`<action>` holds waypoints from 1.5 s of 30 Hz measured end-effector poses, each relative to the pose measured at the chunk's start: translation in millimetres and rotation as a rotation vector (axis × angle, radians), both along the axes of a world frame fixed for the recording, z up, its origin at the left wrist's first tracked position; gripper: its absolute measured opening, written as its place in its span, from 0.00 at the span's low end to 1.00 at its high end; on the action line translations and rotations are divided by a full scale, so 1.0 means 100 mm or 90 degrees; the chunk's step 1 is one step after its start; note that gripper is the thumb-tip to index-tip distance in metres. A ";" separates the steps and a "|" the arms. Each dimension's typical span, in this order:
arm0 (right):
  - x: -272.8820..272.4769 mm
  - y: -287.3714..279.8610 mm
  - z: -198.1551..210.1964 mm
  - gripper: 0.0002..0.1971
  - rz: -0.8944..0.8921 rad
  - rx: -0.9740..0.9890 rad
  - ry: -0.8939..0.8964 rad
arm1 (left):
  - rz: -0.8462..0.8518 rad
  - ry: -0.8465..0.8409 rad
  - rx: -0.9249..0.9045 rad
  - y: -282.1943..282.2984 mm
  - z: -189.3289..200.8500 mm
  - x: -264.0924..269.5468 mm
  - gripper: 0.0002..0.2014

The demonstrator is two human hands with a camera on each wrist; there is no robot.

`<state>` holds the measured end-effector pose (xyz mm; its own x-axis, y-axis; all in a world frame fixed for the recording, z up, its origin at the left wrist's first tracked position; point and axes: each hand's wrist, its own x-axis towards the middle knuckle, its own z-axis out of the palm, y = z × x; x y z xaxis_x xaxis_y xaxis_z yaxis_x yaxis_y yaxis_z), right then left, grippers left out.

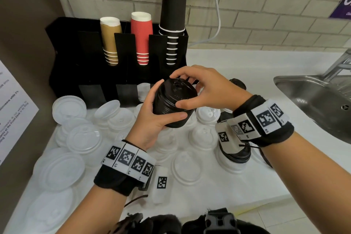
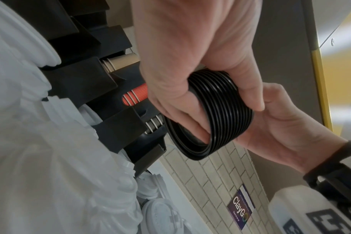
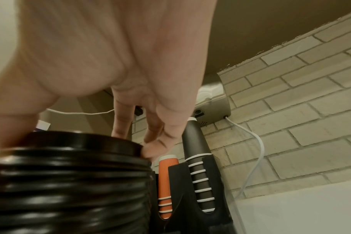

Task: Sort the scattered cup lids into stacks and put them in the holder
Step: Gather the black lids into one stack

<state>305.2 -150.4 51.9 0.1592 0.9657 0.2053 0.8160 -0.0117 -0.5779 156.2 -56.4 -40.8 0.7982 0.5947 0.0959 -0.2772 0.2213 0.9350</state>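
A stack of several black cup lids (image 1: 174, 100) (image 2: 220, 114) (image 3: 70, 182) is held above the counter in front of the black holder (image 1: 62, 53) (image 2: 86, 82) (image 3: 182, 190). My left hand (image 1: 152, 118) (image 2: 190, 63) grips the stack from the left and below, thumb across its side. My right hand (image 1: 201, 91) (image 2: 287, 126) (image 3: 120, 55) grips the top of the stack, its fingertips on the top lid's rim and its thumb on the side. Scattered white lids (image 1: 190, 165) cover the counter. A second black lid stack (image 1: 235, 156) stands under my right wrist.
The holder's upper slots hold brown cups (image 1: 110, 40), red cups (image 1: 142, 38) and black cups (image 1: 173, 15). A lower slot shows white lids (image 1: 143, 89). A steel sink (image 1: 313, 97) lies at the right. A brown wall with a paper notice (image 1: 11, 112) bounds the left.
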 end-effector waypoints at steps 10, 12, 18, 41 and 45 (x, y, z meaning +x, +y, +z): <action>0.52 -0.48 -0.17 0.23 -0.090 -0.484 -0.162 | 0.031 -0.042 -0.051 0.02 0.04 0.03 0.39; 0.57 -0.59 -0.38 0.32 -0.102 -0.651 -0.197 | 0.031 -0.043 -0.054 0.01 0.04 0.04 0.40; 0.56 -0.69 -0.69 0.39 -0.092 -0.712 -0.263 | 0.003 -0.029 -0.051 -0.05 0.03 0.09 0.40; 0.12 -0.21 -0.09 0.23 -0.045 0.036 0.200 | -0.009 0.003 -0.064 -0.03 0.01 0.03 0.35; 0.13 -0.15 -0.11 0.23 -0.037 0.028 0.168 | 0.005 0.014 -0.038 -0.02 0.05 -0.02 0.38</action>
